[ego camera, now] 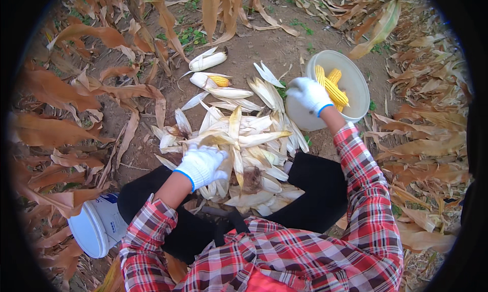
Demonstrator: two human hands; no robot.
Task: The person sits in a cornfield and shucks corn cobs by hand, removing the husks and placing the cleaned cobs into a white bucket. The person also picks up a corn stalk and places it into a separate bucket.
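My left hand [202,165], in a white knit glove with a blue cuff edge, is over a heap of pale dry corn husks [255,126], fingers spread. Contact with the husks underneath is unclear. My right hand [309,96], gloved alike, is in front of the left side of a whitish plastic bucket [360,101]; its blurred fingers point left, and no cob shows in them. Several bare yellow corn cobs [332,87] lie inside that bucket. Beyond the heap are a partly husked ear of corn [219,81] and an ear still in its husk [207,61].
A white lidded bucket [97,227] lies tipped beside my left leg. Dry corn plants [57,128] line the left, with more dry stalks and leaves [427,147] on the right. Brown soil [263,48] stretches ahead. My legs [320,193] flank the husk heap.
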